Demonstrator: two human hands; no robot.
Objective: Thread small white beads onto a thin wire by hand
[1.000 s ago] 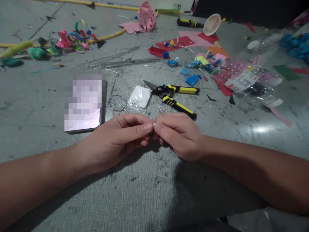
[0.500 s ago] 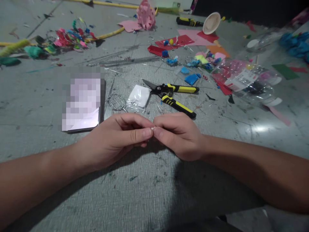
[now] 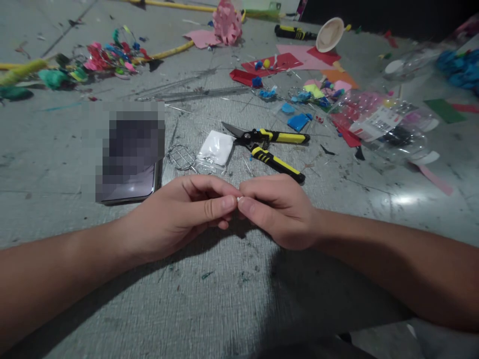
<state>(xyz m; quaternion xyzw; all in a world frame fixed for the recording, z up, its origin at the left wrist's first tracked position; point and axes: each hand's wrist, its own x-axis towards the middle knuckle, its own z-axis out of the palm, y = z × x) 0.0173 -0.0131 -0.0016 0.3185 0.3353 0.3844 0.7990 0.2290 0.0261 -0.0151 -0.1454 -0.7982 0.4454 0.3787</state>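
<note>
Close to the middle of the view, my left hand [image 3: 187,214] and my right hand [image 3: 279,212] meet fingertip to fingertip. Both are closed in a pinch on a tiny white lump [image 3: 239,199], possibly modelling clay, mostly hidden by the thumbs and forefingers. Just beyond the hands lies a clear packet [image 3: 216,148] with a soft white block in it. Black and yellow snips [image 3: 262,142] rest with blades spread, their tip beside the packet. Left of the packet sits a bent wire shape [image 3: 181,157]. A phone [image 3: 129,159], partly blurred out, lies beyond my left wrist.
Clear plastic bottles [image 3: 385,122] lie at the right. Red paper [image 3: 275,65], blue clay pieces [image 3: 298,121] and a paper cup [image 3: 330,35] are scattered further back. Colourful bits on wire [image 3: 101,57] and a yellow rod [image 3: 172,51] lie at the back left of the grey table [image 3: 179,304].
The phone's screen has gone from bright to dark. My hands keep the same pinch on the white lump, almost unmoved.
</note>
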